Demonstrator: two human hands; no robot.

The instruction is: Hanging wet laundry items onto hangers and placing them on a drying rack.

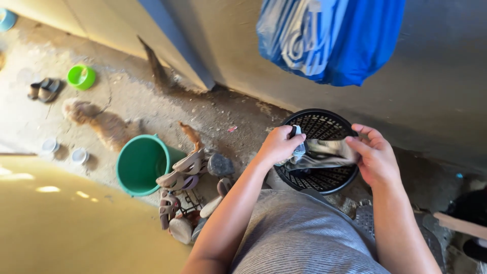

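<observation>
Both my hands hold a grey, damp-looking piece of cloth (324,152) stretched over a black perforated plastic basket (317,121) on the ground. My left hand (279,145) is closed around the cloth's left end, where a pale blue bit sticks up. My right hand (374,155) pinches the cloth's right end between thumb and fingers. The basket stands against a grey wall, just in front of my grey-clad lap.
A blue and white striped garment (329,38) hangs above the basket. A green bucket (141,163) stands at left beside several sandals (185,170) and stones. Farther left lie a small green bowl (81,76), a pair of slippers (44,89) and small round lids.
</observation>
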